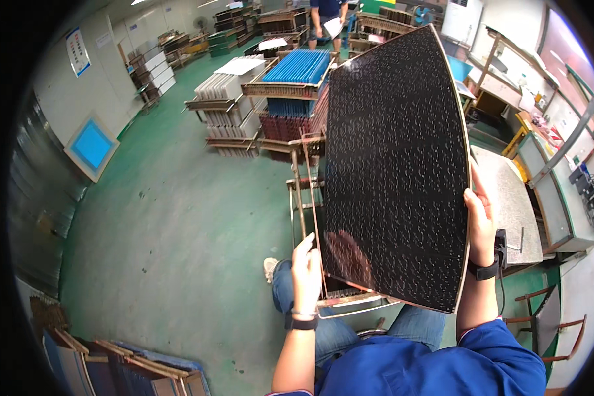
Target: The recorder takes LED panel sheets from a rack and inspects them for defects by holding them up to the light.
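Note:
A large, glossy black panel (396, 165) with rows of small white marks stands tilted in front of me, its thin pale edge facing right. My right hand (480, 221) grips that right edge, the thumb over the front face. By the panel's lower left edge is my left hand (305, 274), its fingers bent together against a thin copper-coloured rod (315, 221). Whether it also holds the panel's edge cannot be made out. A hand's reflection shows in the glossy face. Below and behind the panel, a metal rack (350, 300) is partly hidden.
Ahead stand stacked racks of blue panels (297, 66) and white panels (221, 89). A grey-topped table (508, 198) is at my right, near a chair (544, 323). Framed panels (138, 366) lean at lower left. Another person (327, 20) stands at the back.

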{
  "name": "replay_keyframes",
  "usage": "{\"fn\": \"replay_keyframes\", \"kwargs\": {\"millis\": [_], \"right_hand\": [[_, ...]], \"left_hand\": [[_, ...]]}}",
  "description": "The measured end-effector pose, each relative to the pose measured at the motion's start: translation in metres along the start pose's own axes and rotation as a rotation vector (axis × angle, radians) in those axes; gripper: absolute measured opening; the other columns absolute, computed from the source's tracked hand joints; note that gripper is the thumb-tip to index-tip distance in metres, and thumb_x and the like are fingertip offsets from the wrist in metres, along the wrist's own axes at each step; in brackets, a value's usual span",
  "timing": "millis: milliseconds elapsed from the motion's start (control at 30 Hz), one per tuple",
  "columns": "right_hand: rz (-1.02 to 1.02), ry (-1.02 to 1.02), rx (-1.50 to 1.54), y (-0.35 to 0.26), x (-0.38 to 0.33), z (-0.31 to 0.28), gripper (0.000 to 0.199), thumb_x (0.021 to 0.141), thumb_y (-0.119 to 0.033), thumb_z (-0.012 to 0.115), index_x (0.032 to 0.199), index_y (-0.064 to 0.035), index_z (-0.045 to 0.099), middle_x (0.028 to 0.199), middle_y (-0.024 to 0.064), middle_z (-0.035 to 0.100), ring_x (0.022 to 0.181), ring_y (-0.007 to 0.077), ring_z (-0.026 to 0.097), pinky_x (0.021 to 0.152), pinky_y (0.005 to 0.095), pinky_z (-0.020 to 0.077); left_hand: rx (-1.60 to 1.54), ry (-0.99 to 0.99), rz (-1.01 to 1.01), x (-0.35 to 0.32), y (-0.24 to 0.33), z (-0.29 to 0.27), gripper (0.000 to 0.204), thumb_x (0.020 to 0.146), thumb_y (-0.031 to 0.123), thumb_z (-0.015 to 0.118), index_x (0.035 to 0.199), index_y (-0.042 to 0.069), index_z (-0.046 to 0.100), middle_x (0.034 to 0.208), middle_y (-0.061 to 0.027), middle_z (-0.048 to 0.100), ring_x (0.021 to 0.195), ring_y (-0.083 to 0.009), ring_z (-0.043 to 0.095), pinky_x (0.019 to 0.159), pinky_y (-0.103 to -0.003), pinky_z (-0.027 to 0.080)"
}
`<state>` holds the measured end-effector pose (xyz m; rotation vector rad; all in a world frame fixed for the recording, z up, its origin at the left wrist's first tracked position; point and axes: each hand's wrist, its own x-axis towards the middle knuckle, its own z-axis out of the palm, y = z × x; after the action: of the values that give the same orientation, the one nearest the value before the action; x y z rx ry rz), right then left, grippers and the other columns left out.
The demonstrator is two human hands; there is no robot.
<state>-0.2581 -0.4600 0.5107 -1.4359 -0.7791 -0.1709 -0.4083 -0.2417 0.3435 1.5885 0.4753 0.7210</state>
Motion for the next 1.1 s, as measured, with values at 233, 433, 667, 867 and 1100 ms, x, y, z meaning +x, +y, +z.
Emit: {"fn": "replay_keyframes", "kwargs": {"millis": [233,433,667,867,1100], "right_hand": [[0.255,0.154,0.294,0.035,-0.024,-0.105,0.054,0.081,-0.009,0.051,0.131,0.0059,0.036,0.129,0.0139,0.046,0.114,0.0187,0.047,0.097,0.0284,0.0364],[0.28,0.06,0.494,0.033,-0.037,-0.09,0.07,0.075,-0.018,0.064,0.131,0.0089,0.033,0.131,0.0165,0.044,0.116,0.0203,0.047,0.099,0.0298,0.0357],[0.196,0.069,0.447,0.032,-0.032,-0.085,0.065,0.081,-0.026,0.062,0.13,0.008,0.036,0.124,0.0139,0.05,0.11,0.0174,0.051,0.095,0.0283,0.0386],[0.162,0.033,0.392,0.025,-0.004,-0.089,0.038,0.091,-0.015,0.052,0.123,0.0012,0.042,0.111,0.0075,0.058,0.099,0.0115,0.056,0.086,0.0248,0.0438],[-0.099,0.195,0.493,0.035,0.048,-0.069,0.023,0.089,-0.008,0.053,0.112,-0.0086,0.049,0.089,-0.0038,0.05,0.076,0.0053,0.047,0.071,0.0179,0.0391]], "left_hand": [[-0.547,-0.201,-0.098,0.025,0.043,-0.013,0.04,0.094,0.024,0.046,0.125,-0.001,0.042,0.122,-0.0131,0.049,0.11,-0.0242,0.051,0.096,-0.035,0.04],[-0.919,-0.373,-0.199,0.072,0.092,0.003,0.034,0.097,0.021,0.039,0.124,0.0,0.043,0.117,-0.01,0.053,0.105,-0.019,0.052,0.09,-0.031,0.043],[-0.829,-0.338,-0.053,0.073,0.141,0.009,0.028,0.097,0.017,0.037,0.118,0.001,0.047,0.111,-0.0065,0.056,0.102,-0.0137,0.052,0.09,-0.028,0.041],[-0.637,-0.21,0.194,0.067,0.166,0.01,0.029,0.095,0.016,0.042,0.119,0.001,0.047,0.113,-0.0063,0.056,0.104,-0.0137,0.051,0.094,-0.028,0.038],[-0.608,-0.15,0.425,0.078,0.163,0.005,0.019,0.09,0.01,0.053,0.108,0.004,0.052,0.104,-0.0029,0.058,0.093,-0.0094,0.052,0.085,-0.024,0.041]]}}
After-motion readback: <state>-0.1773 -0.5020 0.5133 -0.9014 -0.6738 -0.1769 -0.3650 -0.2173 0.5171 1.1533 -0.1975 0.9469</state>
